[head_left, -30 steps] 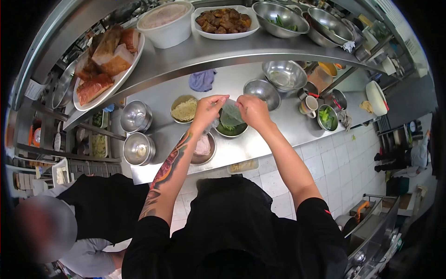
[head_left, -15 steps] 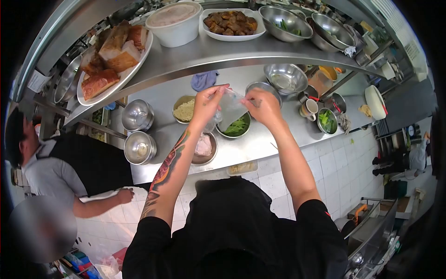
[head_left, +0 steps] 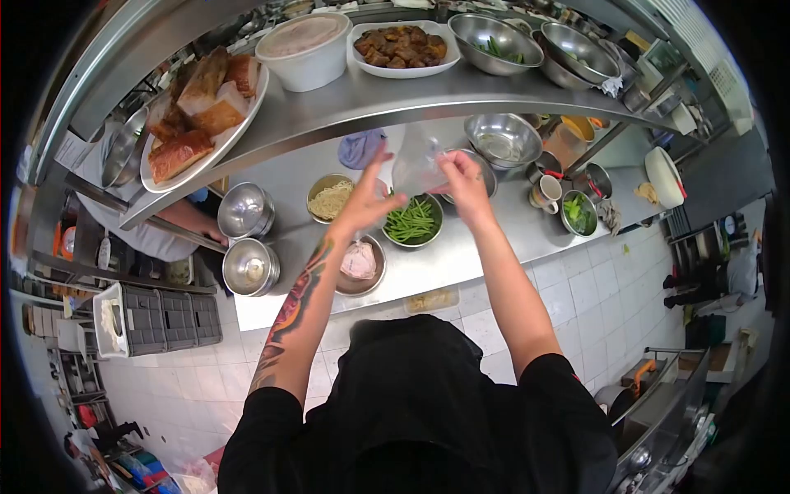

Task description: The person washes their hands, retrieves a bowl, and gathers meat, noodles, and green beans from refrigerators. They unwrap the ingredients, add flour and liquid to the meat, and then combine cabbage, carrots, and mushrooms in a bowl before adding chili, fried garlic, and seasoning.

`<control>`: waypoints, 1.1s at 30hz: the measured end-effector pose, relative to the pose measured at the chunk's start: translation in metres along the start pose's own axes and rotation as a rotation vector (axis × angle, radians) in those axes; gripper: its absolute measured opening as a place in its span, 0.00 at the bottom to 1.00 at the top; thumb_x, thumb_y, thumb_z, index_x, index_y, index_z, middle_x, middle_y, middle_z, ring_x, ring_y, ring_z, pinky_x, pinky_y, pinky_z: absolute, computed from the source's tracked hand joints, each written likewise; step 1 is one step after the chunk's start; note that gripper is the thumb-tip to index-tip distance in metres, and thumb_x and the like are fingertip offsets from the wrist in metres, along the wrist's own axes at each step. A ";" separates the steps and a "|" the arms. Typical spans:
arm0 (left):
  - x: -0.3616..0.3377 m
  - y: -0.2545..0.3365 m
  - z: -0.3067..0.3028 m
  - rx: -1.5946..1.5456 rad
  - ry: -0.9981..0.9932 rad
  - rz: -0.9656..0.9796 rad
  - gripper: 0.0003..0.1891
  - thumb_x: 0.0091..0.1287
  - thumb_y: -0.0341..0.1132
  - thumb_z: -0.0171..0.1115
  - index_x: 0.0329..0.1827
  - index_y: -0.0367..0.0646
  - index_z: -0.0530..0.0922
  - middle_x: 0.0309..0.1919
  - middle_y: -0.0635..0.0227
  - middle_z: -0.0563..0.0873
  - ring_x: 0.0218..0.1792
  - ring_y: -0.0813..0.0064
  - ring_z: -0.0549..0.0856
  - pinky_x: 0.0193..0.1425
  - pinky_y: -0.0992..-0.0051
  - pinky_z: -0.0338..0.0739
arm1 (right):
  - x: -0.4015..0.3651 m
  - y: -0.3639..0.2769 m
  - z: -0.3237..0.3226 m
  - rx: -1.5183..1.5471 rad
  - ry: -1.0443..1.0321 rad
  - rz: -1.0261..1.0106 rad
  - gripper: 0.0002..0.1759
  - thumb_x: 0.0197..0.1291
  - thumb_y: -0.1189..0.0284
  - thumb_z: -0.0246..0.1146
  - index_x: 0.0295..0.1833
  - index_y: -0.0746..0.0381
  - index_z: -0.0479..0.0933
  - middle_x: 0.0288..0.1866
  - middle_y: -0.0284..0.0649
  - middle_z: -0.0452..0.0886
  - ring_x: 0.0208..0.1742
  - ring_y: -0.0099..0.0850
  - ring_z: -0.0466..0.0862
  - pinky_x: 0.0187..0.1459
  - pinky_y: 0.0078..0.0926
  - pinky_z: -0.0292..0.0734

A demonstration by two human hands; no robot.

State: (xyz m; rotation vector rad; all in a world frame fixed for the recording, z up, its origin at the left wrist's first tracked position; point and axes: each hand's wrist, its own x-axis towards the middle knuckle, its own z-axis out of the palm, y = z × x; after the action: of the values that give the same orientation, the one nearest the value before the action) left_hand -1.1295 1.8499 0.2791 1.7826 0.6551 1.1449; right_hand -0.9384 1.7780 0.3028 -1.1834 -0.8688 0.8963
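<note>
A thin clear plastic bag [head_left: 418, 165] hangs above the worktop, its top edge pinched between the thumb and fingers of my right hand [head_left: 466, 185]. My left hand [head_left: 366, 200] is open, its fingers spread, just left of the bag and apart from it. Under the hands sits a metal bowl of cut green beans [head_left: 413, 221]. A bowl of pale noodles [head_left: 332, 200] stands left of my left hand. Nearer to me, a piece of pale pink meat [head_left: 359, 261] lies in another metal bowl, partly behind my left wrist.
Stacked steel bowls [head_left: 246, 211] stand at the left. Above the worktop, a shelf [head_left: 329, 107] bears meat slabs [head_left: 197, 115], a white tub [head_left: 303, 62] and a dish of brown chunks [head_left: 403, 47]. To the right are a mug [head_left: 545, 194] and a bowl of greens [head_left: 579, 214].
My left hand has let go of the plastic bag and opened; the right still holds it. The co-worker at the left has moved away behind the shelf, revealing a grey crate.
</note>
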 end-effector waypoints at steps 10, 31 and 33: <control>-0.020 -0.062 0.009 -0.761 0.052 -0.469 0.08 0.69 0.30 0.63 0.46 0.34 0.79 0.42 0.66 0.86 0.43 0.76 0.83 0.50 0.73 0.79 | -0.041 0.115 0.017 -0.687 -0.017 -0.740 0.19 0.67 0.74 0.63 0.62 0.61 0.74 0.42 0.38 0.80 0.35 0.24 0.83 0.42 0.18 0.77; -0.178 -0.053 -0.102 0.239 0.411 -0.355 0.14 0.78 0.42 0.56 0.53 0.38 0.73 0.36 0.72 0.75 0.35 0.83 0.72 0.40 0.78 0.70 | -0.127 0.104 0.047 0.207 -0.381 0.645 0.19 0.74 0.64 0.58 0.62 0.64 0.70 0.53 0.47 0.81 0.45 0.36 0.88 0.39 0.33 0.88; -0.203 -0.046 -0.120 0.313 0.411 -0.345 0.17 0.79 0.43 0.55 0.58 0.37 0.73 0.33 0.76 0.73 0.31 0.86 0.70 0.34 0.80 0.68 | -0.125 0.156 -0.004 0.142 0.009 0.579 0.19 0.73 0.62 0.60 0.59 0.63 0.68 0.48 0.45 0.79 0.39 0.36 0.87 0.36 0.35 0.89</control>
State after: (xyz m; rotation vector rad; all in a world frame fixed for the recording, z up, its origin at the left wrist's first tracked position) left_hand -1.3237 1.7575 0.1723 1.6029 1.3940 1.2223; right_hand -1.0019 1.6845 0.1379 -1.3347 -0.4411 1.3925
